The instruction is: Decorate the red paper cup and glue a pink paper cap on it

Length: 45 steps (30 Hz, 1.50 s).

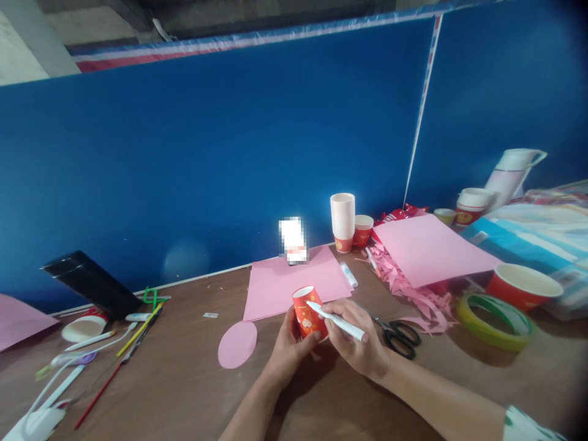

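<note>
A red paper cup (305, 311) with a gold and white print is in my left hand (290, 344), whose fingers and thumb wrap round its lower part. The cup stands nearly upright, with its white inside showing at the top. My right hand (361, 337) grips a white pen (343, 326), its tip at the cup's printed side near the rim. Whether the tip touches the cup I cannot tell. Left of the cup lies a pink paper oval (237, 345). Behind the cup are pink paper sheets (294, 288). Black-handled scissors (400, 339) lie just right of my right hand.
A stack of paper cups (342, 223) stands by the blue partition (229, 153). Shredded pink paper (404, 282), a roll of yellow-green tape (491, 334) and another red cup (519, 291) are at right. At left lie a black cylinder (94, 285), a white cable (87, 350) and brushes (103, 389).
</note>
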{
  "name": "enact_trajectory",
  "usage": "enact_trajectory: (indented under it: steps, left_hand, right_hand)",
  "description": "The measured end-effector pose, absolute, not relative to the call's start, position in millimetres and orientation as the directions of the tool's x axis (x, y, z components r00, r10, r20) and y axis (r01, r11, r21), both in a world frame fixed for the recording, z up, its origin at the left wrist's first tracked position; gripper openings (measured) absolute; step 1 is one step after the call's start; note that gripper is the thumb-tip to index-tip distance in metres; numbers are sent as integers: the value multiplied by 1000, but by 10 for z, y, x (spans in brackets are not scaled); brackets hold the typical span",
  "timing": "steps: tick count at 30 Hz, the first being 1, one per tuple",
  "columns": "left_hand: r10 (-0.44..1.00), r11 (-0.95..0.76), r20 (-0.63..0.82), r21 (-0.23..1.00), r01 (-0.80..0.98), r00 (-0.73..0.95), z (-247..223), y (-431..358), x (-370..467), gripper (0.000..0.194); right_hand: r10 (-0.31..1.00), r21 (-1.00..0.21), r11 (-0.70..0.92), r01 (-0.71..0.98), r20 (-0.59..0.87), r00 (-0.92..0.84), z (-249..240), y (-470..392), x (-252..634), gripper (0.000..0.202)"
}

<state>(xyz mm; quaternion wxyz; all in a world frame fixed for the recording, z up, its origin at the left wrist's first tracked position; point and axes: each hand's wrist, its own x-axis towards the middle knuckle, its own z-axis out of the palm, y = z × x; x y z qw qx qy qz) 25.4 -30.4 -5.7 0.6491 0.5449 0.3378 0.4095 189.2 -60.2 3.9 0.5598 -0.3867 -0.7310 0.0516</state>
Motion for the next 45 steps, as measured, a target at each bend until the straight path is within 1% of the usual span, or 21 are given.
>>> enact_trajectory:
  steps: [6,11,16,21,24,27,33,38,45]
  left_hand:
    - [899,94,-24,986,-140,437,-68,-307,261,58]
    - [905,77,4,982,-171,426,-48,-305,262,56]
    - [905,86,-7,982,-168,426,-65,-301,253,53]
    - [896,102,-19,981,-163,443,-115,-284,244,55]
    - [899,78,2,983,-164,439,-108,-285,247,54]
    - [903,53,28,983,-177,429,-77,-293,253,55]
    - [901,73,15,980,-186,434,-59,-292,254,57]
    - [900,89,-8,982,-165,436,-80,-286,248,59]
    - [902,81,4,980,-180,432,-97,-297,247,56]
  right_hand:
    - [615,-507,699,505,786,-61,64,-605,1884,19]
    - [623,-503,693,516,778,-79,47,-601,1891,17]
    - [622,-499,693,520,779,-79,23,-594,1895,17]
    - [636,-512,683,521,768,-79,5,-588,1904,16]
    - [640,-517,681,519,765,-77,9,-585,1907,16]
    - [640,-525,669,526,767,-49,20,-582,1906,17]
    - [637,-534,657,532,771,-12,23,-576,1910,16]
    - [638,-534,661,528,770,-20,35,-575,1912,16]
    - [640,-538,669,513,767,-29,46,-590,1895,16]
